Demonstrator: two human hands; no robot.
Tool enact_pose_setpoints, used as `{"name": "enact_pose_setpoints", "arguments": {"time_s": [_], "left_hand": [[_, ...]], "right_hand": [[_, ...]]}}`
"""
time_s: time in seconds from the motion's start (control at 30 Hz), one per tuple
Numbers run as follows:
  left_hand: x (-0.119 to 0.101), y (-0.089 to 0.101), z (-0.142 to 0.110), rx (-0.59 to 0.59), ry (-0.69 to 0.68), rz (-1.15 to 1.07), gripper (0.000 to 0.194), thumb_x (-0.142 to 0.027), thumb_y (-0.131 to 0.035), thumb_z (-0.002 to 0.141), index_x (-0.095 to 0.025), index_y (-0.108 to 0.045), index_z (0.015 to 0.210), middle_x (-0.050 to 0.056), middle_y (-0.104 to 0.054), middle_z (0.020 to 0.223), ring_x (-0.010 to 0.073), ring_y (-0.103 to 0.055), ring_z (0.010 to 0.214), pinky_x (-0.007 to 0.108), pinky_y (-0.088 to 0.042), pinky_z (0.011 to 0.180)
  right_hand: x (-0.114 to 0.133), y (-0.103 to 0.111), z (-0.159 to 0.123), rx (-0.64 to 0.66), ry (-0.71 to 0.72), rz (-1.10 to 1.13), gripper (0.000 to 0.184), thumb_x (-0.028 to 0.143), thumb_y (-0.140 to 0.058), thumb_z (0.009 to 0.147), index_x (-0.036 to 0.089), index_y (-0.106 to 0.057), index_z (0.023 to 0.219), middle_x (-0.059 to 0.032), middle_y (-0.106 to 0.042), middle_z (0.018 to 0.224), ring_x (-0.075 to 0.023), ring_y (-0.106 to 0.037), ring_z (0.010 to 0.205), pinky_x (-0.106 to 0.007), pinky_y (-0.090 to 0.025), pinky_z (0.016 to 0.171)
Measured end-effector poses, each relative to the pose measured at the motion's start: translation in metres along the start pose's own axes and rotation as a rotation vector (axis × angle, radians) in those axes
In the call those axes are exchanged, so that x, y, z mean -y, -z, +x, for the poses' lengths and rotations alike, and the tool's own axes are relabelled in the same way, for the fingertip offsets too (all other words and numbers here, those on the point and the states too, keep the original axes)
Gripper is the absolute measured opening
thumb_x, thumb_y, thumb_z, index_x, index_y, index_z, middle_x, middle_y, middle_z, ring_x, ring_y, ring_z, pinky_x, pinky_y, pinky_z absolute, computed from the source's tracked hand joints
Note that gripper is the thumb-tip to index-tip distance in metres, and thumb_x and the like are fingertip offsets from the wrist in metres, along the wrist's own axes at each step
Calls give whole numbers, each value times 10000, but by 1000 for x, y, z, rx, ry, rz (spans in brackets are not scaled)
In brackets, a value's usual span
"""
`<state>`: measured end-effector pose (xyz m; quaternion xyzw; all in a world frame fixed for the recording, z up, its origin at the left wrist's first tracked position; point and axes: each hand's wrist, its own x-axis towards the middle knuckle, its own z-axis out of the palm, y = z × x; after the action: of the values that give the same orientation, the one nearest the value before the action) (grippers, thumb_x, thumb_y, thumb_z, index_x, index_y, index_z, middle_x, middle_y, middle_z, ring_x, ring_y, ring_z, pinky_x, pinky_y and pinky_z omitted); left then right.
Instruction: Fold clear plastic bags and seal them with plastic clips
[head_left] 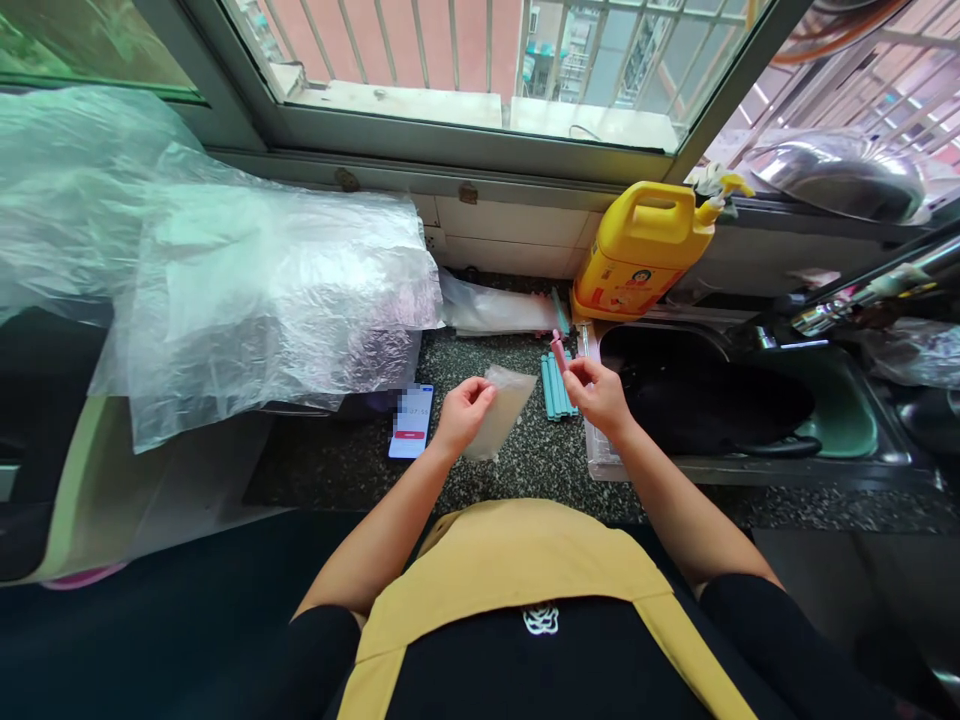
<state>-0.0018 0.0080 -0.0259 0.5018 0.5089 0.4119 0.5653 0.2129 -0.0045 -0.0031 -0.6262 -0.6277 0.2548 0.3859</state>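
One bag [502, 420], limp, pinched in the left hand [463, 411] by its left edge, over the counter [540, 472]. One pink stick [559, 356], slightly tilted, pinched in the right hand [600, 395]; hands apart. Several teal sticks [552, 387], lying just beside the right hand. Risks, as judged: bag folding or slipping if its pinch loosens; pink stick dropping if held too lightly. Counter: dark, speckled; phone [412, 418] left, yellow jug [637, 268] far right, sink [855, 428] right, holding black pan [690, 400]. Room: window [450, 142] far, plastic sheeting [270, 290] left.
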Motion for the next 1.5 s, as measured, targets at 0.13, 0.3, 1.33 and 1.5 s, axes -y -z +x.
{"name": "enact_pose_setpoints", "arguments": {"time_s": [0.13,0.3,1.33,1.5], "left_hand": [[-9,-2,-1,24,-37,-9,222,-375,-592,690,-169,-535,629,-22,-514,587,109,-449,574,224,-363,571],[-17,-4,-5,83,-54,-3,262,-413,-615,679,-163,-547,636,-21,-527,589,107,-456,580,215,-371,556],[-8,13,-27,333,-486,-120,376,-284,-608,820,-259,-526,1186,20,-649,947,116,-605,836,236,-476,771],[-19,12,-24,414,-520,63,208,-235,-548,829,-172,-643,1003,70,-682,954,151,-617,894,262,-483,814]], "right_hand": [[24,0,-9,43,299,-12,121,305,-567,779,204,-623,743,-67,-660,877,-192,-602,842,-359,-471,804],[29,1,-7,142,412,-108,75,275,-597,784,218,-633,749,-81,-647,1110,-230,-581,1032,-431,-448,897],[44,3,-11,296,350,129,102,258,-560,822,186,-606,767,-32,-641,754,-146,-580,718,-296,-467,686],[47,2,-11,279,339,142,119,292,-560,829,193,-610,786,-31,-647,763,-151,-584,726,-298,-462,682]]}}
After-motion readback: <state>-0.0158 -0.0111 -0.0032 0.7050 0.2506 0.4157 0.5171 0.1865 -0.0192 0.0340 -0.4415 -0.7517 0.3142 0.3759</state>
